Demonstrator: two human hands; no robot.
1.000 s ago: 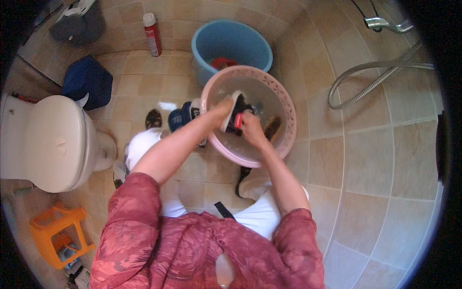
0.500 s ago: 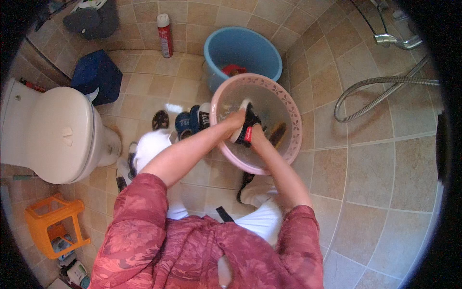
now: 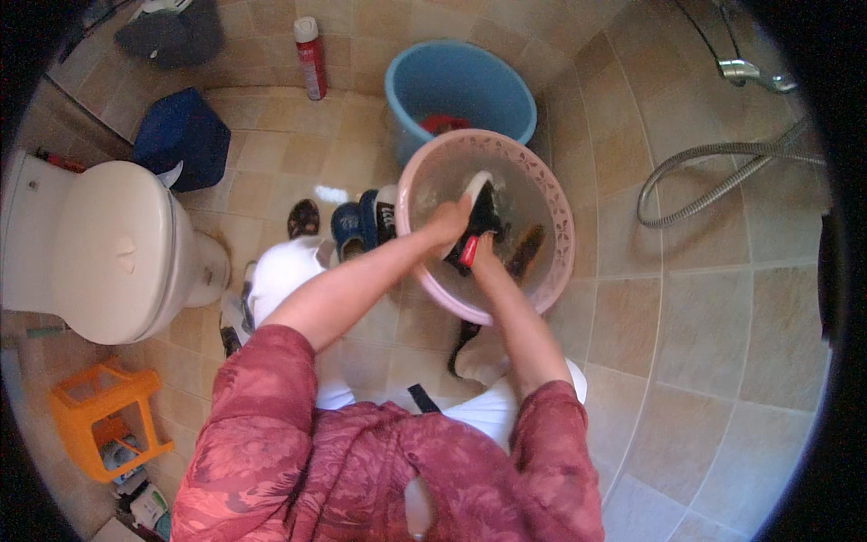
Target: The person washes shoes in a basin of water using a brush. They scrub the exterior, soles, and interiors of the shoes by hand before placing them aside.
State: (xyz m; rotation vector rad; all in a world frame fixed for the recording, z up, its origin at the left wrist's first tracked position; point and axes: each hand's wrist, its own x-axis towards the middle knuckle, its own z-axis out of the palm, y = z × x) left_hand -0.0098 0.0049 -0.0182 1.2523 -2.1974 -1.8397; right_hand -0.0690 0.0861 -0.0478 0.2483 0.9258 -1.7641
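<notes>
Shoe (image 3: 486,213): dark with a white sole (image 3: 479,183), tilted inside the pink basin (image 3: 565,217)
Feel: likely light, bendy, slippery if wet, not fragile
Where to hold: best by the sole's edge, or from within the opening
Left hand (image 3: 448,226): closed around the sole side
Right hand (image 3: 485,244): at the opening beside the red tab (image 3: 469,250), fingers hidden, cannot tell how tightly closed
Basin: long brown thing (image 3: 526,251), perhaps a brush, right of the shoe
Beyond: blue tub (image 3: 461,81) behind
</notes>
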